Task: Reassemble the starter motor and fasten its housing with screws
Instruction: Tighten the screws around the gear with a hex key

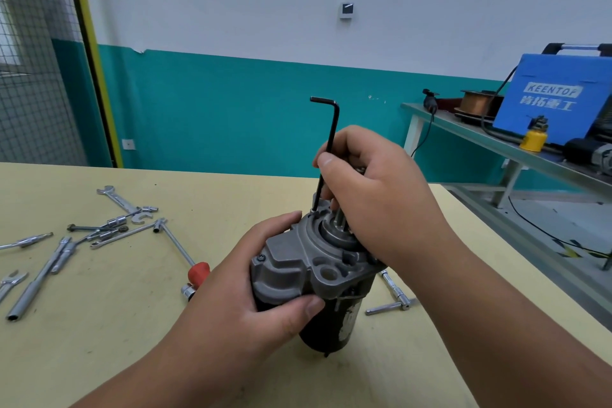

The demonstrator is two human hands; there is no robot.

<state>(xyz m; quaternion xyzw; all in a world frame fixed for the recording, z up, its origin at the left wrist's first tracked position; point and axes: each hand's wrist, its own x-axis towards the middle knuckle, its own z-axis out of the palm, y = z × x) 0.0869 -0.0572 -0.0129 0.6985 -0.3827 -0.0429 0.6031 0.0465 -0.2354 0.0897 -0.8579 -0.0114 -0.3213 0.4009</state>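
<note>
I had the starter motor (331,321) standing on end on the bench (99,325), nearer its right edge than its left, with the black body down and the grey housing (298,255) up. My left hand (258,295) gripped it, fingers and thumb wrapped round where housing meets body. My right hand (374,182) pinched the long shank of the hex key (332,129) between thumb and curled fingers. The key's short arm stood uppermost and its tip was seated in a screw (314,213) at the housing's far rim.

I judged this the fastening step, with that screw being run down. The next move called for holding the key square in its socket while twirling it, then reversing it, short end in, for leverage. Loose spanners and sockets (112,219) lay toward the left edge.
</note>
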